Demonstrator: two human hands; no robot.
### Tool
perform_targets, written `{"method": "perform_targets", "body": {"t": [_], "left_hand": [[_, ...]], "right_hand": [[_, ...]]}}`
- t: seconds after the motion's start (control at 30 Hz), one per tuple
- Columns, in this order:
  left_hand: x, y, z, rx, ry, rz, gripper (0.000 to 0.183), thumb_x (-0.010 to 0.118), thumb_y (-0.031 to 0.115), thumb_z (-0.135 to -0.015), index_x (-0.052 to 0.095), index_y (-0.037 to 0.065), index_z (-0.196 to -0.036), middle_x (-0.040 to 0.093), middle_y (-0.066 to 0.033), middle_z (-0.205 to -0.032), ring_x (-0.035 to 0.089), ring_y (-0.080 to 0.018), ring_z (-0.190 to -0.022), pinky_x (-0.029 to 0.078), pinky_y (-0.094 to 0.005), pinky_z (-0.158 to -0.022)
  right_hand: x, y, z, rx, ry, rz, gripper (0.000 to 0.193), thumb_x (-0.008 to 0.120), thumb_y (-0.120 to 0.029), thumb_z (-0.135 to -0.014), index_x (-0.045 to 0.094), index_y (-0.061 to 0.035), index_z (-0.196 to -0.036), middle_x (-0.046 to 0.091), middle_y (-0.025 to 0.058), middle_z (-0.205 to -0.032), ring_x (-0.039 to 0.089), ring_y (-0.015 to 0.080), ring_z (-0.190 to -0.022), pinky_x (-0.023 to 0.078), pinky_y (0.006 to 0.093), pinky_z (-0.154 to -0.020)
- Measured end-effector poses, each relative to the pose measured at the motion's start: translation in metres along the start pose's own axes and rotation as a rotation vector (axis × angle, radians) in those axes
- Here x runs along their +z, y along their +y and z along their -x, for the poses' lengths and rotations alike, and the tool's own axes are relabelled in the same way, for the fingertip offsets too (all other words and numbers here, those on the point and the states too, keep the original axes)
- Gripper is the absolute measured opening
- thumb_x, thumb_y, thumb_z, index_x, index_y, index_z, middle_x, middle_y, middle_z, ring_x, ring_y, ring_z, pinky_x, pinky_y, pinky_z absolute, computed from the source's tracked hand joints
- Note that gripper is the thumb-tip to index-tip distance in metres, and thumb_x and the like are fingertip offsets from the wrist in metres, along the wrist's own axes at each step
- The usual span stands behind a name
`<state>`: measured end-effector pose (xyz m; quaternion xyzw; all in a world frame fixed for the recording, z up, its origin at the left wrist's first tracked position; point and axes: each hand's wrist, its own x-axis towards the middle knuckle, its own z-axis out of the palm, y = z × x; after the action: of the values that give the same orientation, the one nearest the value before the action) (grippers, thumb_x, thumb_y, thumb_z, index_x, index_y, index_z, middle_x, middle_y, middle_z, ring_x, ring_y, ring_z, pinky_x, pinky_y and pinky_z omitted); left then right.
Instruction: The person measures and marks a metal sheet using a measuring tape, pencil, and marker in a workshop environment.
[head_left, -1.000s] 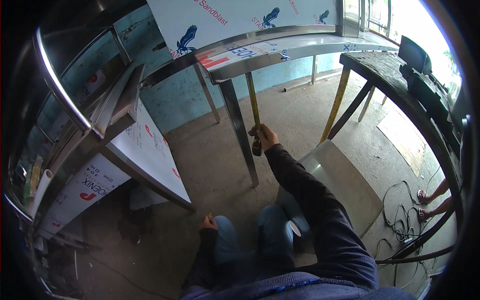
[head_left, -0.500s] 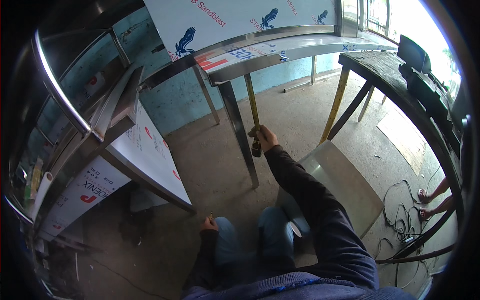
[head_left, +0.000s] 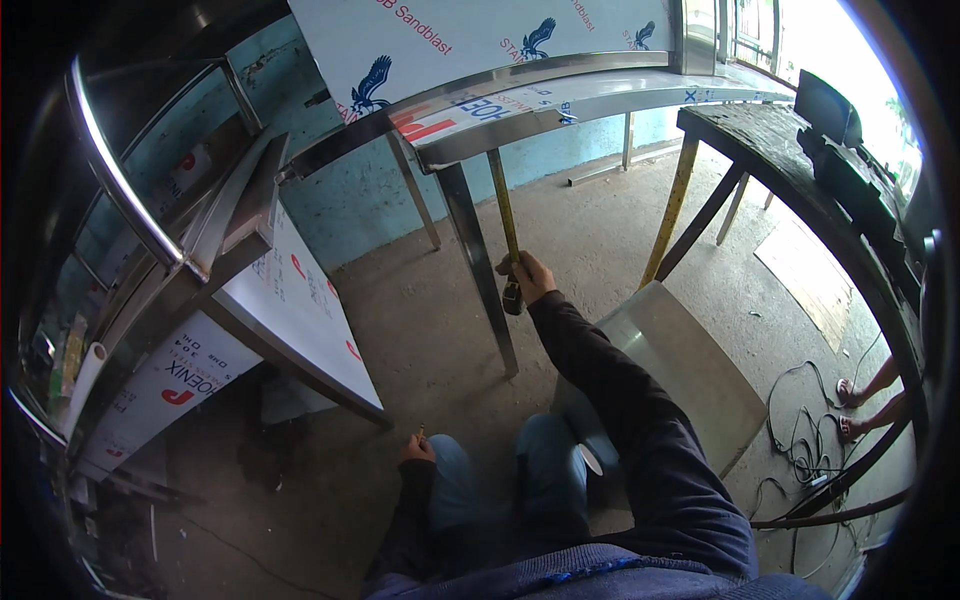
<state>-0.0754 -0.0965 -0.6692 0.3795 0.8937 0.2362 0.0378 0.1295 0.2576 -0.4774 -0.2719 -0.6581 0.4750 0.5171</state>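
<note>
My right hand (head_left: 530, 276) is closed around a tape measure (head_left: 513, 298) with a dark case. Its yellow blade (head_left: 504, 205) runs up from the hand to the underside of the steel table's front edge (head_left: 510, 128). Just left of the blade stands a square steel table leg (head_left: 478, 265). By my left knee, my left hand (head_left: 418, 448) is closed on a small, thin, brownish stick-like thing (head_left: 422, 432), too small to name.
On the left stands a steel frame (head_left: 235, 265) with film-covered panels (head_left: 300, 300). A metal box (head_left: 685, 370) sits by my right leg. At the right are a dark workbench (head_left: 750, 130), tangled cables (head_left: 805, 450) and another person's feet (head_left: 850, 410).
</note>
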Motion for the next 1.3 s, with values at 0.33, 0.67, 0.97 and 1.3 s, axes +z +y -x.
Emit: {"method": "perform_targets", "body": {"t": [0.33, 0.67, 0.97, 1.3], "left_hand": [[-0.001, -0.001, 0.001, 0.037, 0.030, 0.060, 0.019, 0.053, 0.022, -0.085, 0.056, 0.003, -0.084, 0.062, -0.0219, -0.073, 0.062, -0.0418, -0.073, 0.048, -0.0485, -0.061], [0.019, -0.012, -0.003, 0.050, 0.004, 0.075, 0.022, 0.051, 0.023, -0.086, 0.056, 0.002, -0.086, 0.062, -0.0221, -0.078, 0.062, -0.0416, -0.075, 0.047, -0.0464, -0.062], [0.006, 0.003, -0.002, -0.027, -0.051, -0.028, 0.023, 0.050, 0.025, -0.087, 0.056, 0.002, -0.088, 0.062, -0.0221, -0.080, 0.062, -0.0416, -0.078, 0.047, -0.0465, -0.063], [0.011, 0.016, -0.004, -0.042, -0.099, -0.022, 0.030, 0.046, 0.028, -0.086, 0.058, 0.003, -0.095, 0.063, -0.0248, -0.085, 0.061, -0.0434, -0.083, 0.048, -0.0497, -0.071]], "right_hand": [[0.001, 0.001, 0.001, -0.012, 0.006, 0.008, 0.022, 0.049, -0.012, -0.092, 0.057, -0.0034, -0.110, 0.066, 0.0134, -0.094, 0.065, 0.0227, -0.082, 0.051, 0.0331, -0.072], [-0.005, -0.002, 0.001, 0.007, 0.033, 0.005, 0.020, 0.049, -0.011, -0.092, 0.057, -0.0037, -0.109, 0.066, 0.0133, -0.095, 0.066, 0.0226, -0.084, 0.051, 0.0325, -0.073], [-0.007, -0.036, 0.011, 0.060, 0.015, -0.066, 0.020, 0.042, -0.006, -0.094, 0.058, -0.0009, -0.106, 0.067, 0.0104, -0.096, 0.065, 0.0204, -0.089, 0.050, 0.0312, -0.078], [-0.007, 0.004, -0.001, 0.031, 0.026, -0.140, 0.019, 0.044, -0.013, -0.095, 0.058, -0.0017, -0.102, 0.063, 0.0074, -0.084, 0.059, 0.0153, -0.072, 0.048, 0.0291, -0.065]]}}
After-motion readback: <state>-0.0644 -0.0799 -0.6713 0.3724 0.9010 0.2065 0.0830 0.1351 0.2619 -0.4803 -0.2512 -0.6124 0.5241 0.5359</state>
